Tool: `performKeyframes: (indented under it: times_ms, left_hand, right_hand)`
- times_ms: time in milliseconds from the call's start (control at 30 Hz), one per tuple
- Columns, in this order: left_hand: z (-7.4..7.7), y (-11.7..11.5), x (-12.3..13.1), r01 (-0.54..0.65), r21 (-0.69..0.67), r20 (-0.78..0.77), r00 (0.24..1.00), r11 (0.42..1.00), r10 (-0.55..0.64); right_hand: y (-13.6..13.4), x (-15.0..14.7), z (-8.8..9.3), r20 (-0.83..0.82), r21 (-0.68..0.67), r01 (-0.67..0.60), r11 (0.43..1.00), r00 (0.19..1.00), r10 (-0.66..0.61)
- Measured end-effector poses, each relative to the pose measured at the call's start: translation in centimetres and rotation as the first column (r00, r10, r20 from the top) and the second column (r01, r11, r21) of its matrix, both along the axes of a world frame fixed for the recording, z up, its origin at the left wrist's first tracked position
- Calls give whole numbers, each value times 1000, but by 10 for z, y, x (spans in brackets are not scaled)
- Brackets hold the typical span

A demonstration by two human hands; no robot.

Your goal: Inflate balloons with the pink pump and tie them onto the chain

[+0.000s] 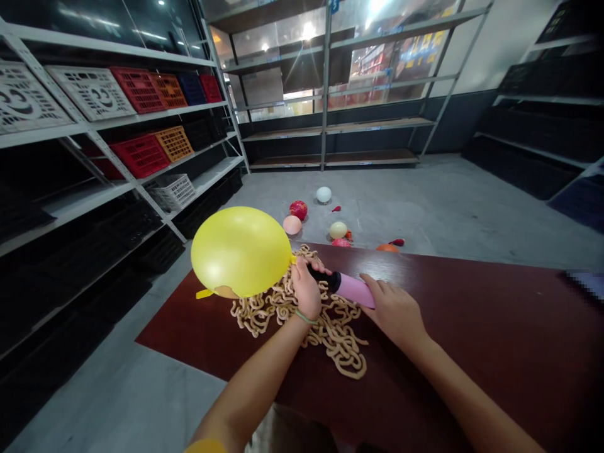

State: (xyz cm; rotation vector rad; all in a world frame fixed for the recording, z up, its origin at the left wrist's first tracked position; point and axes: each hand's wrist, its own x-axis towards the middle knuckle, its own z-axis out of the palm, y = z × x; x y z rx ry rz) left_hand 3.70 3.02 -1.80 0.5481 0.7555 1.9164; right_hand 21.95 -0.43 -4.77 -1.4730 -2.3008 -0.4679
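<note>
A large inflated yellow balloon (240,248) hangs over the left part of the dark red table, its neck pointing right. My left hand (307,290), with a green band at the wrist, is closed on that neck beside the black nozzle (324,275) of a pink pump (356,290). Around the pump's pink body, the fingers of my right hand (394,308) are wrapped. Whether the nozzle sits inside the balloon's neck is hidden by my left fingers. Beneath both hands lies a tangled heap of beige, rope-like strands (346,352).
The table (472,314) reaches far right, where a blurred flat object (585,283) lies. Several balloons lie on the floor beyond, among them a white one (323,195) and a red one (298,210). Shelves with crates (139,154) stand left; a metal rack (324,94) stands behind.
</note>
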Motion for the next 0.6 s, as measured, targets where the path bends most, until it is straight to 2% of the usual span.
performKeyframes:
  times_ms: [167, 233, 300, 367, 433, 533, 600]
  left_hand:
    - [3, 4, -10, 23, 35, -32, 999, 999, -22]
    - [8, 7, -18, -11, 38, -65, 998, 999, 13]
    - [17, 12, -32, -96, 81, -93, 990, 992, 103]
    - [28, 16, -52, -248, 158, -74, 962, 956, 262]
    - [40, 21, -74, -329, 183, -70, 936, 926, 346]
    - [50, 24, -100, -281, 148, -138, 944, 948, 301]
    - [49, 24, -108, -258, 136, -185, 942, 956, 281]
  right_hand:
    - [2, -4, 1, -15, -11, -85, 996, 996, 85]
    - [2, -3, 4, -21, -3, -129, 992, 991, 129]
    - [3, 2, 6, -17, 9, -141, 990, 990, 141]
    - [5, 10, 5, -24, 19, -103, 995, 994, 103]
    - [9, 20, 4, -60, 13, -11, 1000, 998, 11]
    - [16, 28, 0, -144, -24, 116, 993, 983, -118]
    - [18, 26, -3, -174, -43, 114, 992, 977, -120]
